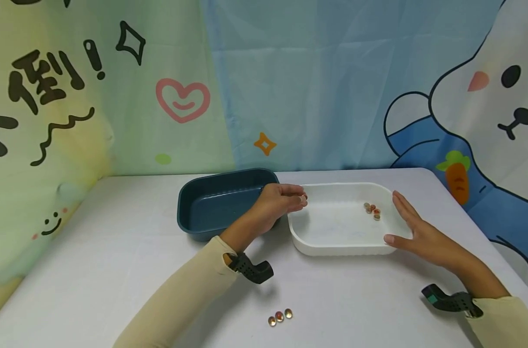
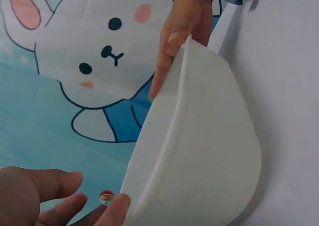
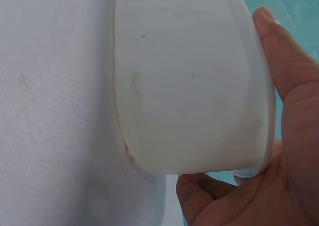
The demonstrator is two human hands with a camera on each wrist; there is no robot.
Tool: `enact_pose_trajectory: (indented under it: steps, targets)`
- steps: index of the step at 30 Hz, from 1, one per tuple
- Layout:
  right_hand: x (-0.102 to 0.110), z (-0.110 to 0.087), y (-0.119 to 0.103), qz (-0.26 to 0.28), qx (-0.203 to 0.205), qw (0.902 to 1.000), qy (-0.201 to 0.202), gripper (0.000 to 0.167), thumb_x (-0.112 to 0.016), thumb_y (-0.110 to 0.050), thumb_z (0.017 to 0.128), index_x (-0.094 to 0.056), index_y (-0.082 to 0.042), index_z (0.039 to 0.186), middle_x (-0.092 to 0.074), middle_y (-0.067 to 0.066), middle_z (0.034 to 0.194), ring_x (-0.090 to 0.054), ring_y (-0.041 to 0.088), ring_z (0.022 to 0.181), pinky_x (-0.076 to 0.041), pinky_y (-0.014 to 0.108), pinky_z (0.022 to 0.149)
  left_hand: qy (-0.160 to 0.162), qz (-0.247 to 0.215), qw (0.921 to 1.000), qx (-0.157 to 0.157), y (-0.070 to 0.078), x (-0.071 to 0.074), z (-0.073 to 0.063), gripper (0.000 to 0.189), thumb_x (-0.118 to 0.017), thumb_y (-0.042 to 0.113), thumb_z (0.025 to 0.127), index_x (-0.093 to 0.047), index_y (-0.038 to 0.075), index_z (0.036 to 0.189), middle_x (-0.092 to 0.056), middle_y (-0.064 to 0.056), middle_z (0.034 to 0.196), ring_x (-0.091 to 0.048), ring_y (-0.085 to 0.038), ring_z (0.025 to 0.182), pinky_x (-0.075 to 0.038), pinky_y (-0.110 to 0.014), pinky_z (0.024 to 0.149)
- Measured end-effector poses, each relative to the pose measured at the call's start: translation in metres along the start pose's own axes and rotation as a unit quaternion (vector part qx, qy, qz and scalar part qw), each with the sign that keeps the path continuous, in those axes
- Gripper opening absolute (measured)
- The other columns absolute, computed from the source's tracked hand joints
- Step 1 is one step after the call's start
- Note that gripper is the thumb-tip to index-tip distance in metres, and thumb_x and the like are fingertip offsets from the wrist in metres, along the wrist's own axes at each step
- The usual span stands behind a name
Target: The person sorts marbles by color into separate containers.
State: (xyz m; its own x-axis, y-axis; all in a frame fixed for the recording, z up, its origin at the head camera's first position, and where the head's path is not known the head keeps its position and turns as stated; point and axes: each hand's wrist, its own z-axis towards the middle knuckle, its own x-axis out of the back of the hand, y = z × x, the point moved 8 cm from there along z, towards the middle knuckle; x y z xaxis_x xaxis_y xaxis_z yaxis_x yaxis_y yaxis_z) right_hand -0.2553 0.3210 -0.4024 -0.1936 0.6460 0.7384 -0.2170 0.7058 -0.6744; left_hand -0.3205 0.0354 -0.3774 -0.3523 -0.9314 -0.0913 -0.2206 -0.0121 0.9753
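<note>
A white tray [image 1: 333, 241] sits on the table with several small red-and-gold glass beads [image 1: 372, 209] in its right half. My left hand [image 1: 274, 203] is at the tray's left rim, holding one glass bead [image 2: 106, 197] at its fingertips; the thumb stands apart from the bead in the left wrist view. At the other end, my right hand [image 1: 425, 237] grips the tray, thumb on the near side and fingers along the right end. The right wrist view shows the tray's outer wall [image 3: 189, 86] close up beside that thumb and fingers.
A dark blue tray [image 1: 194, 227] stands left of the white one, partly behind my left hand. Three glass beads [image 1: 279, 316] lie in a short row near the table's front. A printed cloth [image 1: 307, 96] hangs behind the white-covered table [image 1: 116, 241].
</note>
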Motion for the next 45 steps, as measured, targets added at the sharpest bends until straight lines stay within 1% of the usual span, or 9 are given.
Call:
enact_pose_trajectory:
  steps: [6,12,15,22,28,33,38,42,45]
  targets:
    - [-0.001,0.001,0.000,0.000,0.000,1.0000,0.000,0.105,-0.070,-0.032,0.089,0.011,-0.022,0.155,0.021,0.004,0.159,0.009,0.049,0.141,-0.024,0.079,0.083,0.002,0.019,0.9998,0.002,0.002,-0.001,0.000,0.040,-0.066,0.005,0.092,-0.058,-0.002,0.130,-0.064,-0.009,0.117,-0.062,-0.021,0.110,-0.051,-0.027,0.087]
    - [-0.001,-0.001,-0.001,0.005,-0.001,1.0000,-0.001,0.106,-0.071,-0.031,0.089,0.012,-0.024,0.155,0.021,0.005,0.159,0.009,0.048,0.141,-0.022,0.079,0.085,-0.002,-0.017,0.9999,0.000,0.002,-0.004,-0.001,0.046,-0.061,0.001,0.094,-0.049,-0.002,0.139,-0.054,-0.018,0.134,-0.056,-0.030,0.121,-0.050,-0.030,0.090]
    - [-0.002,-0.001,0.000,0.007,-0.002,1.0000,-0.001,0.106,-0.071,-0.032,0.089,0.012,-0.027,0.154,0.021,0.005,0.159,0.010,0.049,0.141,-0.022,0.079,0.084,-0.003,-0.023,0.9997,-0.004,0.003,-0.004,-0.001,0.046,-0.060,0.002,0.095,-0.048,-0.002,0.139,-0.052,-0.020,0.137,-0.056,-0.032,0.121,-0.050,-0.032,0.091]
    - [-0.001,-0.001,-0.002,0.006,0.000,1.0000,0.000,0.105,-0.070,-0.031,0.089,0.011,-0.024,0.155,0.020,0.005,0.159,0.009,0.049,0.141,-0.023,0.079,0.084,-0.002,-0.007,1.0000,-0.003,0.005,-0.001,-0.004,0.040,-0.064,0.006,0.094,-0.055,-0.005,0.132,-0.061,-0.015,0.124,-0.060,-0.028,0.115,-0.051,-0.034,0.091]
    - [0.000,-0.002,-0.001,0.007,-0.006,1.0000,-0.001,0.105,-0.070,-0.031,0.090,0.011,-0.021,0.155,0.020,0.005,0.159,0.010,0.048,0.141,-0.022,0.079,0.085,-0.011,-0.002,0.9999,-0.012,0.009,0.001,-0.011,0.037,-0.062,0.009,0.096,-0.056,-0.007,0.129,-0.061,-0.023,0.124,-0.064,-0.026,0.109,-0.050,-0.035,0.091]
    - [0.000,-0.002,0.000,0.006,-0.006,1.0000,-0.001,0.105,-0.070,-0.031,0.090,0.011,-0.022,0.155,0.020,0.005,0.159,0.010,0.048,0.141,-0.022,0.079,0.085,-0.027,-0.008,0.9996,-0.009,0.004,0.001,-0.018,0.026,-0.056,0.007,0.099,-0.063,-0.010,0.117,-0.064,-0.024,0.117,-0.067,-0.024,0.101,-0.052,-0.032,0.087]
    - [-0.001,-0.001,0.001,0.012,-0.002,0.9999,0.000,0.104,-0.070,-0.031,0.090,0.011,-0.021,0.155,0.021,0.004,0.159,0.012,0.047,0.142,-0.022,0.079,0.085,-0.044,-0.018,0.9987,-0.017,0.000,0.002,-0.031,0.025,-0.054,0.006,0.099,-0.064,-0.011,0.114,-0.069,-0.019,0.106,-0.069,-0.025,0.096,-0.053,-0.034,0.086]
    - [-0.002,0.000,0.001,0.008,-0.002,1.0000,-0.001,0.104,-0.070,-0.031,0.090,0.011,-0.021,0.155,0.021,0.004,0.159,0.011,0.047,0.142,-0.021,0.079,0.086,-0.053,-0.026,0.9980,-0.023,-0.004,0.004,-0.045,0.025,-0.054,0.006,0.099,-0.063,-0.013,0.114,-0.069,-0.018,0.102,-0.070,-0.024,0.093,-0.053,-0.036,0.087]
    - [-0.001,0.000,0.001,0.001,-0.007,1.0000,-0.001,0.105,-0.070,-0.033,0.090,0.011,-0.020,0.155,0.020,0.005,0.159,0.009,0.048,0.142,-0.023,0.078,0.086,-0.059,-0.020,0.9977,-0.027,-0.008,0.006,-0.054,0.026,-0.054,0.006,0.099,-0.063,-0.013,0.114,-0.069,-0.018,0.101,-0.070,-0.023,0.091,-0.053,-0.037,0.086]
